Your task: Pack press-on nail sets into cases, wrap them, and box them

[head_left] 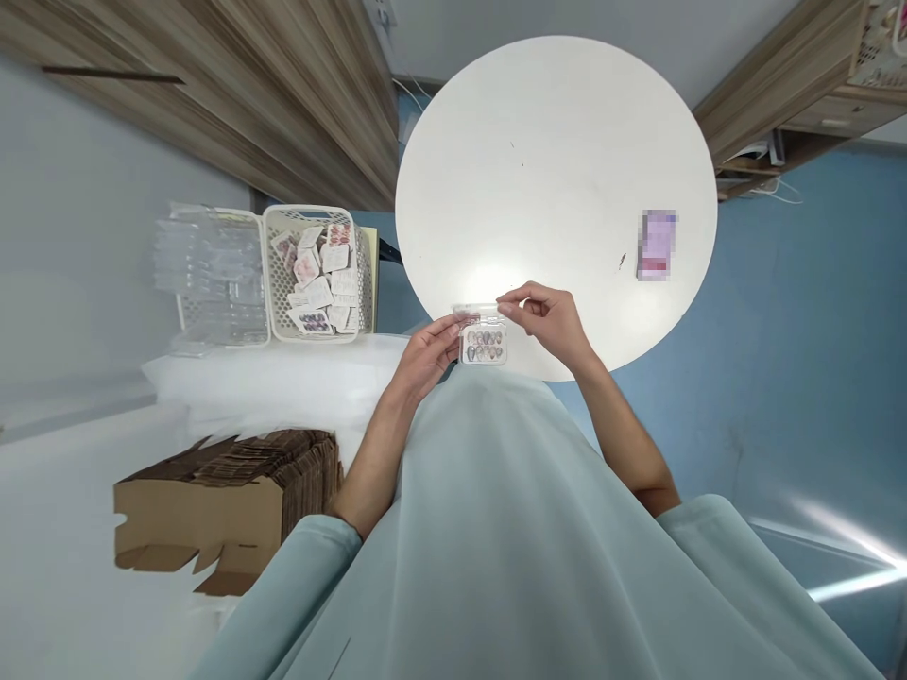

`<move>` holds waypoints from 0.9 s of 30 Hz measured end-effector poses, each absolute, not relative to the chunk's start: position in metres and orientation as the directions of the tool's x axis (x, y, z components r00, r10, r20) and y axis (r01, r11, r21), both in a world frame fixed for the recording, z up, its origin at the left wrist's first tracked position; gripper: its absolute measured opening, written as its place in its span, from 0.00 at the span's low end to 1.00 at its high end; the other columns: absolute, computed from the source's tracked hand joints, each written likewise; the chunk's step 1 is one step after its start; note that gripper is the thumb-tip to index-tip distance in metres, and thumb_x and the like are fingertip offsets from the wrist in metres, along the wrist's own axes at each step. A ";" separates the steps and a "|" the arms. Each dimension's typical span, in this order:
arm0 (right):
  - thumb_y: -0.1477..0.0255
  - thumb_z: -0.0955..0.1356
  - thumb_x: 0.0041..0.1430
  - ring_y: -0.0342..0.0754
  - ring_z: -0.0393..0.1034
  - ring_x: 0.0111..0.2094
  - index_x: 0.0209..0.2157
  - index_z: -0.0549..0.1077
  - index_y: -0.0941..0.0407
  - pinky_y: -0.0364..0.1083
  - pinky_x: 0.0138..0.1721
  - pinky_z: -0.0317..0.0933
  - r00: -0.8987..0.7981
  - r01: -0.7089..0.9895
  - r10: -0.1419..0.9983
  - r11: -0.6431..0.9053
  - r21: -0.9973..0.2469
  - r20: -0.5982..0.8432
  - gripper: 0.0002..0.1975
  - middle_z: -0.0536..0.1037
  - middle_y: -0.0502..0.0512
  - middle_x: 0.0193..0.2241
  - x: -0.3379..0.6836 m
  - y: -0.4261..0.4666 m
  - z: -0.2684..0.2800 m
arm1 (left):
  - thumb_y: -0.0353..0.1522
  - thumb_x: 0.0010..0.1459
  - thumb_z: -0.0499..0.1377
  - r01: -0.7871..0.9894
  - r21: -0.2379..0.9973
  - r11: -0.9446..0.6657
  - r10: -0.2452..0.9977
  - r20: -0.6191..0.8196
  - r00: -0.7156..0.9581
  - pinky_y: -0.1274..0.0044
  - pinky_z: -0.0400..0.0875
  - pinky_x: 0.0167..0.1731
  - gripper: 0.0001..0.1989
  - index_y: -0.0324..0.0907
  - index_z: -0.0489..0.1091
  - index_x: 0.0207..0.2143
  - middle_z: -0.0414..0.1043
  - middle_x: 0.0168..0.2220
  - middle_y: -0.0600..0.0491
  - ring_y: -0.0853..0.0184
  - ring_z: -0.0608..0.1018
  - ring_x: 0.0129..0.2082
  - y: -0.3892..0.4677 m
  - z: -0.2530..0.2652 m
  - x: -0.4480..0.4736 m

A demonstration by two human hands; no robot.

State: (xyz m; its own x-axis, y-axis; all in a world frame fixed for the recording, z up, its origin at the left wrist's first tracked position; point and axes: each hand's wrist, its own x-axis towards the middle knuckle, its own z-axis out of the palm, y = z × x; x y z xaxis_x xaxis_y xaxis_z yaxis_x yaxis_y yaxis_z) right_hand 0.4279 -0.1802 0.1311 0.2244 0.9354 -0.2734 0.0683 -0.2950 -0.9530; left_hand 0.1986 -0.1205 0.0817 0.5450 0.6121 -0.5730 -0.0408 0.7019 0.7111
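Observation:
At the table's near edge lies a small clear plastic case (484, 357) with two rows of pale, shiny press-on nails (485, 338) inside. Its lid (469, 308) is raised on the far side. My left hand (426, 357) grips the case from the left, fingers along its side and lid. From the right, my right hand (554, 326) pinches the far right corner of the lid between thumb and fingertips. Part of the case's left edge is hidden by my left fingers.
The round white table (559, 132) bears a blurred purple item (658, 246) at right. To the left stand a white basket (365, 283) of nail cards and another basket (262, 283) heaped with clear cases. Folded brown cardboard boxes (205, 515) are stacked at lower left.

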 end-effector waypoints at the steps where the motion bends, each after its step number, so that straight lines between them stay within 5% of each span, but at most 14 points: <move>1: 0.46 0.75 0.59 0.40 0.54 0.24 0.39 0.83 0.52 0.45 0.26 0.53 0.196 0.063 0.940 -0.296 -0.953 -0.279 0.23 0.73 0.49 0.29 0.428 -0.185 0.132 | 0.46 0.60 0.71 -0.048 0.711 0.702 0.613 -0.568 0.550 0.62 0.75 0.60 0.26 0.41 0.79 0.55 0.77 0.61 0.41 0.50 0.78 0.62 -0.120 0.083 0.200; 5: 0.48 0.78 0.54 0.40 0.54 0.23 0.37 0.82 0.52 0.45 0.25 0.51 0.107 0.040 0.931 -0.355 -0.934 -0.349 0.22 0.71 0.47 0.27 0.428 -0.204 0.128 | 0.49 0.64 0.67 -0.061 0.712 0.699 0.610 -0.550 0.571 0.64 0.76 0.59 0.25 0.41 0.81 0.54 0.74 0.64 0.42 0.49 0.77 0.63 -0.118 0.089 0.205; 15: 0.48 0.80 0.49 0.41 0.56 0.21 0.32 0.77 0.53 0.44 0.25 0.51 0.156 0.063 0.836 -0.540 -0.839 -0.526 0.23 0.63 0.42 0.18 0.430 -0.227 0.124 | 0.43 0.56 0.74 -0.003 0.758 0.652 0.607 -0.520 0.601 0.60 0.71 0.64 0.27 0.44 0.80 0.56 0.70 0.67 0.43 0.47 0.71 0.68 -0.115 0.095 0.210; 27: 0.43 0.74 0.56 0.41 0.58 0.22 0.35 0.82 0.56 0.44 0.25 0.51 -0.012 -0.108 0.770 -0.636 -0.765 -0.638 0.28 0.71 0.47 0.20 0.430 -0.236 0.111 | 0.46 0.58 0.72 0.104 0.864 0.492 0.669 -0.452 0.591 0.61 0.73 0.61 0.32 0.46 0.75 0.62 0.69 0.69 0.43 0.47 0.70 0.69 -0.120 0.100 0.218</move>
State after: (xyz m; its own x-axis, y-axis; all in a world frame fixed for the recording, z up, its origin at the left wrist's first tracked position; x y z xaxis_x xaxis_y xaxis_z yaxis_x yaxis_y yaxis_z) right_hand 0.4302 -0.2357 0.1105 -0.0119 0.7698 -0.6382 -0.1078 -0.6355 -0.7645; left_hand 0.2175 -0.1200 0.1002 0.5907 0.6687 -0.4515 0.1040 0.4918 0.8645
